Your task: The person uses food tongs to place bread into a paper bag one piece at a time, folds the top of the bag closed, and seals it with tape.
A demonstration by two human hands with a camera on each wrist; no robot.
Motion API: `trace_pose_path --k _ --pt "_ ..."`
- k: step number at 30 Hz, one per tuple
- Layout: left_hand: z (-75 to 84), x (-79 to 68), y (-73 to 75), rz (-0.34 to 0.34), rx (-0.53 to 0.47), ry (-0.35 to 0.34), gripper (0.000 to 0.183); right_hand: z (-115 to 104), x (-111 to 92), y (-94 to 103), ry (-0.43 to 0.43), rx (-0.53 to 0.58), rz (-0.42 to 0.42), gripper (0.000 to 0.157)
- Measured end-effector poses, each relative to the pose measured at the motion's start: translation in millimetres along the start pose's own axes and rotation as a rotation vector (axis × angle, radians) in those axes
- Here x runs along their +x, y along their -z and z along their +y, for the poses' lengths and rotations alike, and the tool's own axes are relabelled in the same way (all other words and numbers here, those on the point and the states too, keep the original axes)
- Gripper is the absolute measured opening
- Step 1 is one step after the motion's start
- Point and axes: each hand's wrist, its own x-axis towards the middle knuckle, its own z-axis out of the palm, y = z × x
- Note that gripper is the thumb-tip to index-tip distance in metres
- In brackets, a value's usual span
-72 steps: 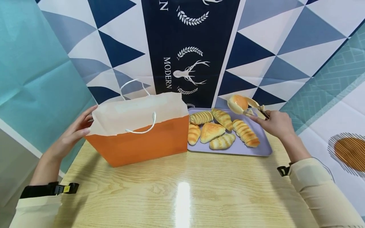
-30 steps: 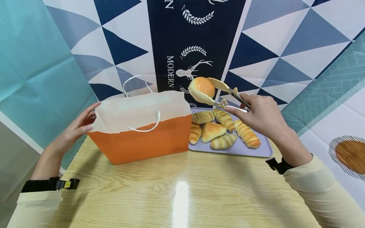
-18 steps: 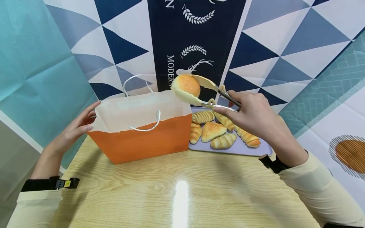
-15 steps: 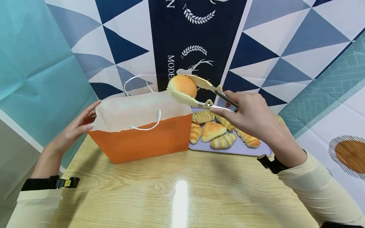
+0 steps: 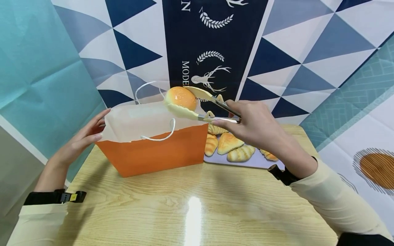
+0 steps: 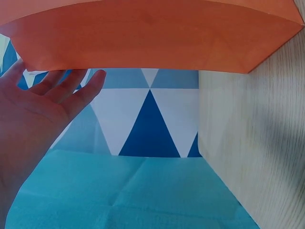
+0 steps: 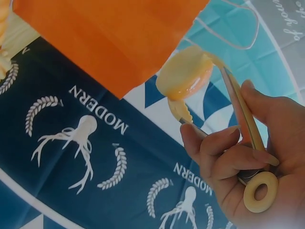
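So, our right hand (image 5: pixel 257 119) grips tongs (image 5: pixel 216 119) pinching a bun (image 5: pixel 182 98) by the orange bag's (image 5: pixel 157 152) mouth; our loosely spread left hand (image 5: pixel 80 139) touches its side.

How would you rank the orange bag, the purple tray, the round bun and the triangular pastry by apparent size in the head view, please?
1. Orange bag
2. Purple tray, partly hidden
3. Round bun and triangular pastry: unsure; the raised bun looks bigger, perhaps only by being nearer.

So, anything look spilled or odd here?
Nothing looks spilled or damaged: bag upright, bun in the tongs, visible pastries on the tray. Only the wall lettering looks odd, running sideways in the head view.
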Motion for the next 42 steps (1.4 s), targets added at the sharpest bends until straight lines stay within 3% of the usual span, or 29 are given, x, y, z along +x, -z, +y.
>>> trace_pose_path --k 8,16,28,33,42 --pt "-0.8 0.3 -0.9 0.008 0.01 0.025 0.067 -12.4 11.8 -12.2 0.046 -0.011 -0.035 0.043" --pt "-5.0 -0.3 -2.7 -0.006 -0.025 -0.022 0.068 -17.8 17.6 -25.3 0.065 0.042 -0.04 0.04" --pt "-2.3 -0.3 -3.4 0.011 0.008 0.009 0.067 -26.2 23.0 -37.6 0.06 0.035 -0.094 0.058" --pt "-1.8 0.7 -2.6 0.021 0.019 0.021 0.067 -26.2 21.6 -37.5 0.051 0.025 -0.063 0.069" --pt "-1.9 1.3 -1.4 0.007 -0.018 -0.018 0.068 -20.5 17.5 -28.5 0.027 0.017 -0.031 0.059"
